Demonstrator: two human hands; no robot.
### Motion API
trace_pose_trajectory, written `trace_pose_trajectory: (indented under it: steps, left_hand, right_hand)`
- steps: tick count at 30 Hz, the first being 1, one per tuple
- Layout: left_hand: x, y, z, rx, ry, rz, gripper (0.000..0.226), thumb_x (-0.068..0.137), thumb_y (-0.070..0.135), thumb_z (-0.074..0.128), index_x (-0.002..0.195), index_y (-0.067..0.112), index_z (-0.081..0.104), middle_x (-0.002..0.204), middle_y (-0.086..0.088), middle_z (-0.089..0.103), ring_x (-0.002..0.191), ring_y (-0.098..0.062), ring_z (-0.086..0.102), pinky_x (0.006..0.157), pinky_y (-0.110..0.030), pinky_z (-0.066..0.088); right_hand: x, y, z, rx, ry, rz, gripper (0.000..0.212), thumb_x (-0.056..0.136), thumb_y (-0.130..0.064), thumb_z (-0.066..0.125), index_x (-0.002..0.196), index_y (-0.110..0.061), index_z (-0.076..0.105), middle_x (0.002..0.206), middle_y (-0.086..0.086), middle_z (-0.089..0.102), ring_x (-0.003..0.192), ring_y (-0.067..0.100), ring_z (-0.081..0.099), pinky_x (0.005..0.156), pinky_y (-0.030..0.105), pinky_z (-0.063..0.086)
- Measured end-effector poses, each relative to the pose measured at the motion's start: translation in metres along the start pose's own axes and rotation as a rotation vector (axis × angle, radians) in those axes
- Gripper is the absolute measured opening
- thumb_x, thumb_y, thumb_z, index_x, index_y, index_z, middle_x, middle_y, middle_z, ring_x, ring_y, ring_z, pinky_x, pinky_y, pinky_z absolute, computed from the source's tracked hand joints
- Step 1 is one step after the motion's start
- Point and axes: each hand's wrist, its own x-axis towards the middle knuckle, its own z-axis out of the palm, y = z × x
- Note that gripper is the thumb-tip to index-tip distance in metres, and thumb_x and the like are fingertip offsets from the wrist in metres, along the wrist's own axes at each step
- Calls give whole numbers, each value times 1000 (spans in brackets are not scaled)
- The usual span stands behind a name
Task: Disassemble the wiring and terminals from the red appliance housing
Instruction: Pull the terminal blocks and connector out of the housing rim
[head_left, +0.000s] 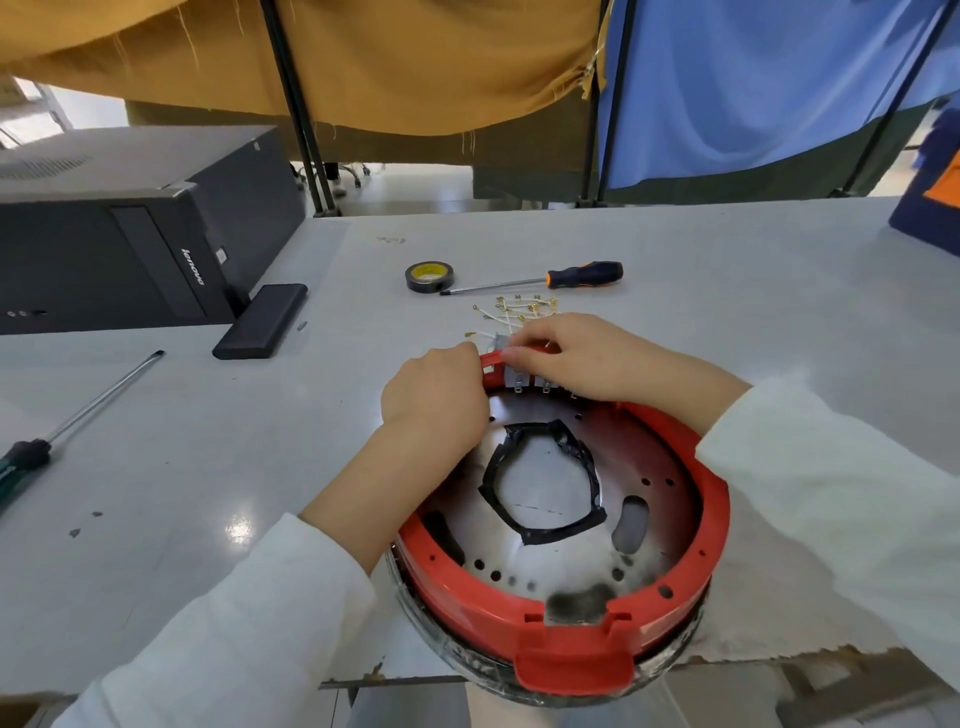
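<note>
The red appliance housing (670, 525) sits at the lower centre of the frame, a ring with a metal floor plate (649, 467) inside it, its near edge reaching the front of the grey table (727, 291). Both my hands meet at its far rim, just above the middle of the picture. My left hand (434, 397) curls its fingers around the red rim from the left side and grips it. My right hand (576, 353) comes in from the right, fingers bent over the top of the rim, pinching at the grey terminal block (517, 376) set into the wall there; its small metal tabs hang below my fingers, inside the ring. My right wrist lies across the rim and hides part of the block.

Just beyond my right hand, touching nothing of the housing that I can make out, lie loose white wires with brass terminals (517, 309), scattered on the table. Farther up are a roll of black tape (429, 277) and, just beside it, an orange-handled screwdriver (540, 280) with its tip near the roll. At the left edge a green-handled screwdriver (67, 421) lies diagonally, well apart from my hands. A flat black case (261, 320) rests against a black computer tower (130, 228) at upper left. A black tape outline (543, 480) frames the hole in the plate
</note>
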Motion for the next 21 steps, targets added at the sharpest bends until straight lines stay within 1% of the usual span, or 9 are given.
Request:
trace_pose_trajectory:
  steps: [3,6,7,9,11,14,16,18,21]
  left_hand:
    - [3,-4,-2,-49,-45,20,27,89,11,43,116,15,44,104,-10,57,82,-27,46,65,-34,36]
    - [7,-10,-7,-183,-158,182,38,92,20,48,130,19,42,117,-10,59,100,-28,55,79,-33,43]
    - [8,-11,-9,-216,-175,236,42,91,21,50,132,21,42,121,-8,59,105,-27,55,83,-32,43]
    - [11,-13,-10,-202,-147,314,42,93,26,50,134,23,44,126,-5,58,112,-25,54,90,-34,43]
    - [15,-12,-8,-147,-108,351,36,95,29,46,131,22,47,126,-7,58,113,-27,54,93,-39,43]
    - [18,-8,-4,-60,-66,344,34,96,24,41,129,18,46,126,-11,57,111,-32,53,89,-41,44]
    - [18,-5,1,19,-21,351,34,93,20,42,127,16,46,124,-12,57,109,-33,54,81,-37,42]
    - [17,-2,5,65,32,346,26,92,21,42,117,15,46,119,-11,59,105,-33,55,71,-34,35]
    - [16,1,10,125,80,346,18,90,19,41,107,14,43,113,-10,59,100,-33,55,66,-34,30]
  right_hand:
    - [-9,0,-2,-44,-16,-48,30,96,-39,49,118,-23,63,107,-5,64,98,13,55,86,29,42]
    - [-15,2,-2,-47,18,-99,28,92,-28,53,116,-19,63,108,1,65,100,18,57,89,36,44]
    - [-16,2,-1,-62,17,-119,32,88,-25,53,118,-19,61,111,2,65,104,19,57,91,39,44]
    - [-17,1,3,-124,1,-159,41,83,-19,52,124,-17,57,122,5,61,113,22,54,95,42,43]
    - [-17,3,6,-186,25,-181,39,86,-17,49,125,-16,55,125,6,59,116,24,52,96,42,41]
    - [-16,6,10,-262,82,-162,38,91,-19,44,129,-18,51,124,5,58,116,24,50,96,42,41]
    - [-16,6,13,-308,92,-152,33,94,-21,39,125,-19,49,123,4,57,114,23,49,94,43,42]
    - [-15,7,15,-332,97,-156,26,97,-23,35,118,-17,50,117,5,57,110,25,50,89,45,44]
    - [-14,8,16,-361,102,-164,28,98,-25,33,120,-16,49,118,4,55,112,24,49,88,44,44]
